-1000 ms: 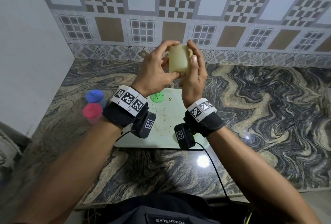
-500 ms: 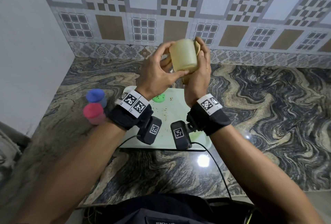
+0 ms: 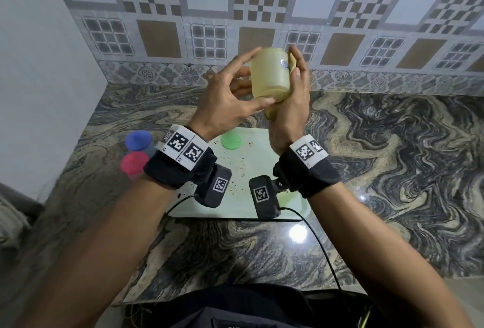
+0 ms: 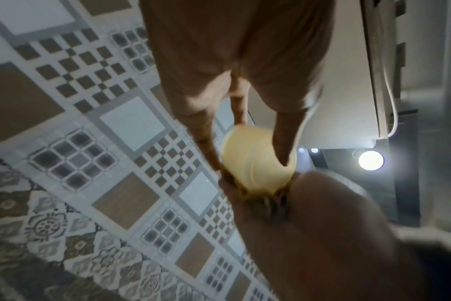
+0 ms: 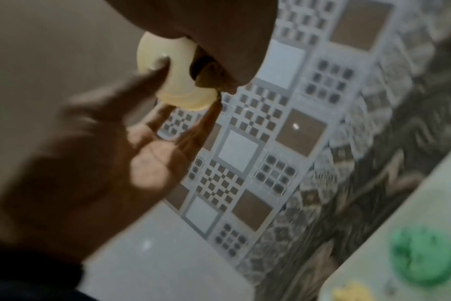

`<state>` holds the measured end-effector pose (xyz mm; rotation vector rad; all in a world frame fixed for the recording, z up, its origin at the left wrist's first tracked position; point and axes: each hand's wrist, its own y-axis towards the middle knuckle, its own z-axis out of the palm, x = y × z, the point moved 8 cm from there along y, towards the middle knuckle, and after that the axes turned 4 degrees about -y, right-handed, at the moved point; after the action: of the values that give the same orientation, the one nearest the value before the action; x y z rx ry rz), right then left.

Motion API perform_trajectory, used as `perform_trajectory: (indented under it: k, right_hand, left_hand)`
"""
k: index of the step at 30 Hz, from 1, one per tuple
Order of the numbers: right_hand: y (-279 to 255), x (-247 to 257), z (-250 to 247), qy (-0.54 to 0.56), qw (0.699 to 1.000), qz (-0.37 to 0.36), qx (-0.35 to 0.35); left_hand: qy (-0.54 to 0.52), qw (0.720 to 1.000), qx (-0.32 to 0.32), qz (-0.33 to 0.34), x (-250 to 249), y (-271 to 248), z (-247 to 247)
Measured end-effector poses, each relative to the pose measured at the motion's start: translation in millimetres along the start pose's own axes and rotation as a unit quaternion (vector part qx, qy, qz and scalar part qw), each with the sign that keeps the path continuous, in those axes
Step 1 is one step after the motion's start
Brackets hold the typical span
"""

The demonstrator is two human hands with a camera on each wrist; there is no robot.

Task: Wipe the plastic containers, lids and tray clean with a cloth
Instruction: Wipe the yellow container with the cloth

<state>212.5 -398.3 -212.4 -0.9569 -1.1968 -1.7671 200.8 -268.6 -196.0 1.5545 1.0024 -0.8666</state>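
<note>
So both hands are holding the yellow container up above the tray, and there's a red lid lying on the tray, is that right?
Not quite: the lid lying on the tray is green, not red, as the head view shows. Both hands, left and right, do hold the yellow container above it.

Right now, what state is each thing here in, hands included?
Yellow container: held up over the tray, tilted.
Left hand: fingertips grip the container.
Right hand: presses a yellow cloth on the container.
Tray: flat on the counter, speckled with crumbs.
Green lid: lying on the tray.
Blue container: lidded.
Red container: lidded.
</note>
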Motion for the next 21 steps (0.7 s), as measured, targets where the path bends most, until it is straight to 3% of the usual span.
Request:
perform_trajectory:
  k: [2, 5, 8, 12, 15, 18, 21]
  right_hand:
    - [0, -1, -4, 0.025, 1.000, -0.003, 0.003]
    - [-4, 6, -1, 0.001, 0.999, -0.045, 0.000]
    - [-10, 12, 1, -0.011, 0.997, -0.072, -0.009]
    - [-3, 11, -3, -0.001, 0.999, -0.037, -0.002]
    - [-7, 8, 0, 0.003, 0.999, -0.031, 0.017]
    - [-13, 14, 5, 0.001, 0.997, -0.066, 0.025]
    - [-9, 14, 0, -0.054, 0.998, -0.039, 0.002]
  left_hand:
    - [0.033, 0.997, 0.039, -0.050, 6, 5, -1]
    - [-0.013, 0.995, 0.007, -0.098, 7, 6, -2]
    - [-0.071, 0.993, -0.033, -0.093, 4, 4, 2]
    - [-0.142, 0.986, 0.026, -0.080, 2, 2, 8]
    - [-0.091, 0.990, 0.055, -0.096, 2, 7, 9]
    - [-0.011, 0.997, 0.012, -0.073, -2, 8, 1]
    - [-0.067, 0.996, -0.008, -0.053, -2, 6, -1]
